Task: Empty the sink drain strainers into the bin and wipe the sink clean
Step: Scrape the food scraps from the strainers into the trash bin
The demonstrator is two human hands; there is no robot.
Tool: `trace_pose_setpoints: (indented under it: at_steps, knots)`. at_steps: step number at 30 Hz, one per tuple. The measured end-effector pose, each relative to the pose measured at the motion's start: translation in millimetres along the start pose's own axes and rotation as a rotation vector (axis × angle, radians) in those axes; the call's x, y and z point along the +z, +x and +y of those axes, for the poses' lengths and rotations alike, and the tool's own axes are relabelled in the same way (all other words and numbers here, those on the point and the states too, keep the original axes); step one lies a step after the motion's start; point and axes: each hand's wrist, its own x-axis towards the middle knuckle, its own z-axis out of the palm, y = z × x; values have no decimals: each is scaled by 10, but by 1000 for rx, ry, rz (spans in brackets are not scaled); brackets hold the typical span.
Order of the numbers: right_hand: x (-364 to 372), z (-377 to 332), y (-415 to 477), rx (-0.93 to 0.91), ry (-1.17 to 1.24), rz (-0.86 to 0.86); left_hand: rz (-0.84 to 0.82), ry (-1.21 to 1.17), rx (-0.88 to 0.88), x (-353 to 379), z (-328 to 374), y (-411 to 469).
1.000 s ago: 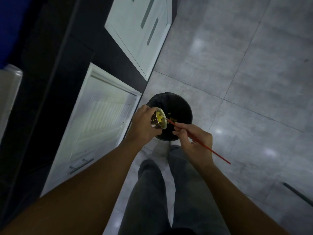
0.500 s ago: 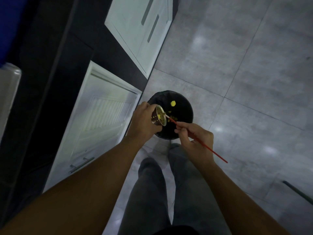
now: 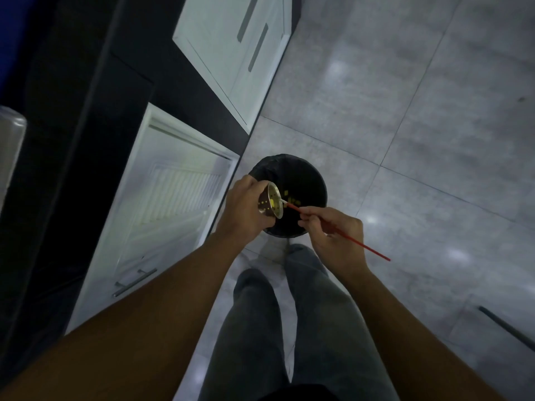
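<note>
The left hand (image 3: pixel 246 209) wraps round the metal strainer (image 3: pixel 270 201) over the black bin (image 3: pixel 315 180) — tipped sideways, its open mouth facing right. The right hand (image 3: pixel 333 235) pinches a red stick (image 3: pixel 341 234) — slanted, tip inside the strainer.

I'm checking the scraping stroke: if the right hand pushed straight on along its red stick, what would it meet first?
Probably the strainer held by the left hand: the red stick in the right hand points into its mouth.
</note>
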Motion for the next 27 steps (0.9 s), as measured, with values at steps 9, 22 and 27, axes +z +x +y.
trace_pose_setpoints:
  at_steps: [9, 22, 27]
  knots:
    - [109, -102, 39, -6, 135, -87, -12, -6, 25, -36, 73, 4]
    - [32, -86, 146, 122, 216, -54, 8, 27, 44, -9, 26, 39]
    - [39, -49, 191, 165, 159, -8, 2, 29, 47, -33, -9, 52]
